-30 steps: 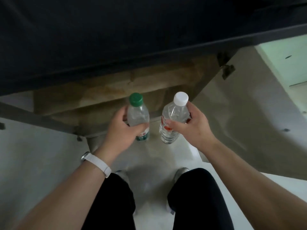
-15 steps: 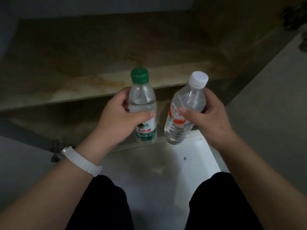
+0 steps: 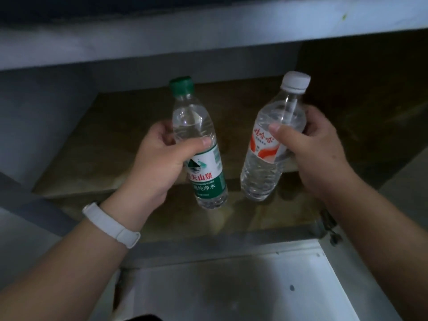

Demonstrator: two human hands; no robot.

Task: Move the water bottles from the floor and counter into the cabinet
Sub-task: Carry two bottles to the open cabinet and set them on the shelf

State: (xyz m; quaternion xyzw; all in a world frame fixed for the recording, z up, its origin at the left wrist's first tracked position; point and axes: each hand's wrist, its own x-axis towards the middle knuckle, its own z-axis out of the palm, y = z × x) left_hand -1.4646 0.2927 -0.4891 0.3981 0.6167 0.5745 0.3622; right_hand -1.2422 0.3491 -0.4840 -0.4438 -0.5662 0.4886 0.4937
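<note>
I hold two clear water bottles in front of an open low cabinet (image 3: 129, 140). My left hand (image 3: 157, 163) grips the green-capped bottle (image 3: 196, 140) with a green and white label, upright and leaning slightly left. My right hand (image 3: 317, 154) grips the white-capped bottle (image 3: 271, 144) with a red and white label, tilted to the right. Both bottles hang in the air just above the front edge of the stained brown shelf (image 3: 92, 172), close to the cabinet's opening. Their bases touch nothing.
The pale underside of the counter (image 3: 208, 35) runs across the top, just above the bottle caps. A lower brown shelf (image 3: 231, 223) lies under the bottles. White floor (image 3: 231, 288) lies below. A hinge (image 3: 328, 223) and door edge stand at the right.
The view has dropped and come closer to the cabinet. Both hands have carried the bottles forward and up to the shelf opening, still gripping them.
</note>
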